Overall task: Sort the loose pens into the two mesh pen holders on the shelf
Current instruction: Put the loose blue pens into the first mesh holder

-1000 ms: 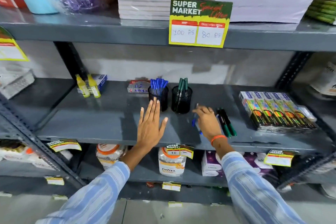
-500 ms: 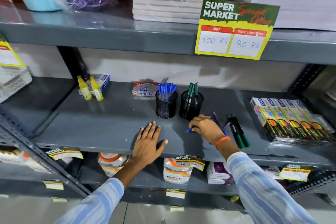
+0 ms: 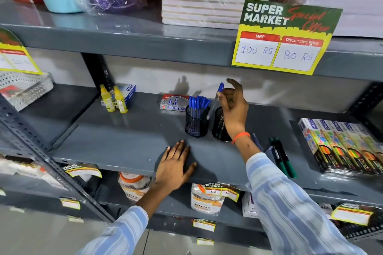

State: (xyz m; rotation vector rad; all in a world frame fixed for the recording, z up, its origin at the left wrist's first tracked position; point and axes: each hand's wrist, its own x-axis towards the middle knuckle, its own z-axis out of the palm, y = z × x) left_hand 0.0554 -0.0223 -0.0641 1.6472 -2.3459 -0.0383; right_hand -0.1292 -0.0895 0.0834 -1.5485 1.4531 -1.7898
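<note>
shelf (image 3: 128,143): dark grey
left pen holder (image 3: 195,124): black mesh, blue-capped pens inside
right pen holder (image 3: 219,128): black mesh
pen in right hand (image 3: 217,97): blue cap, clear barrel
loose pens right of the holders (image 3: 283,157): black and green
wristband (image 3: 240,136): orange
sleeves (image 3: 290,209): light blue with white stripes
small bottles left of the holders (image 3: 114,99): yellow
price sign (image 3: 284,37): green top, yellow border, red and white panels

Readable text on your shelves

You can read "SUPER MARKET" on the price sign (image 3: 287,36) clipped to the upper shelf edge, with "MRP" over "100 RS" and a discounted price of "80 RS". The small box (image 3: 173,103) behind the holders reads "Softek", a jar (image 3: 204,203) below reads "Fitfizz", and its tag (image 3: 222,190) shows "40".
</note>
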